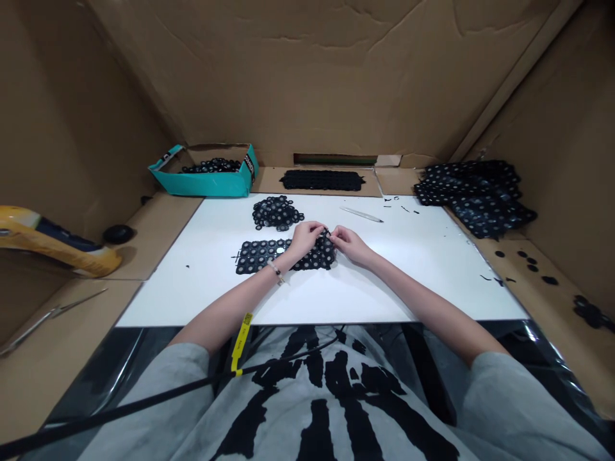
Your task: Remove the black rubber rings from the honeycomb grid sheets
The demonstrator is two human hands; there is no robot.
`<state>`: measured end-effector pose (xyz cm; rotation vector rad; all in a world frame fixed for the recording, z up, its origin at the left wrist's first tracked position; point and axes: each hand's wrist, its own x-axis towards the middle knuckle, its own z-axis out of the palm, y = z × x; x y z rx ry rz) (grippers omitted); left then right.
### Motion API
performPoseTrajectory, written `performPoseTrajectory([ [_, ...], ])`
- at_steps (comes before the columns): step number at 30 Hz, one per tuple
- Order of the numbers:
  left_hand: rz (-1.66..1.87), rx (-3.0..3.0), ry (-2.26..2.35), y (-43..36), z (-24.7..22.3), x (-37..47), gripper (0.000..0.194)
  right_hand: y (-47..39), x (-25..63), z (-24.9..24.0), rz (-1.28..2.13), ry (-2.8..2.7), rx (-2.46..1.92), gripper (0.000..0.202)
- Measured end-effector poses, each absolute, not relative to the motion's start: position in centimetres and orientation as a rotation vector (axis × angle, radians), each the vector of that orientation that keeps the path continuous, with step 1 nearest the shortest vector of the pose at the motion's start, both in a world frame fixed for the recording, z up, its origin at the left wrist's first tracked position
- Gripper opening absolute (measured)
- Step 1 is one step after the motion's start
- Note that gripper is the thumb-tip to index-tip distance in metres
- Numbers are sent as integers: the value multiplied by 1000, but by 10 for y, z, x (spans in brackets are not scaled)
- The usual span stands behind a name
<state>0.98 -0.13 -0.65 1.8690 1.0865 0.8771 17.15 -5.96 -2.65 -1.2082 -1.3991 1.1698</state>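
On the white board lies a black sheet (257, 256) set with rows of round, ring-like pieces. My left hand (304, 238) reaches over its right part, thumb and fingers pinched at the far right corner. Close beside it, my right hand (350, 244) pinches the same corner at its edge. Whatever small bit sits between the fingertips is too small to make out. A loose pile of black rings with pale centres (276, 212) lies just beyond the sheet. Further right rests a thin white pen-like tool (362, 214) with a dark tip.
A teal box (206, 184) holding more black rings stands back left. A stack of black strips (323, 180) lies at the back, with dotted black sheets (475, 192) piled right. Scissors (52, 314) and a yellow tool (57, 240) are left. A black cable (168, 400) crosses my lap.
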Motion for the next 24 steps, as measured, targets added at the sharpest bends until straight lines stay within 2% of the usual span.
performPoseTrajectory([
  [5,857,1949,995,5,-5,2,20,-58,169,-22,1203,-1236,-1260,33],
  [9,885,1985,975,2,-3,0,24,-61,168,-15,1063,-1270,-1384,26],
  [14,914,1984,943,-2,0,0,24,-68,166,-13,845,-1431,-1460,30],
  [17,898,2027,934,-2,2,-1,21,-68,167,-14,751,-1535,-1480,20],
  [24,768,2032,935,8,6,-6,17,-64,169,-16,707,-1522,-1525,13],
])
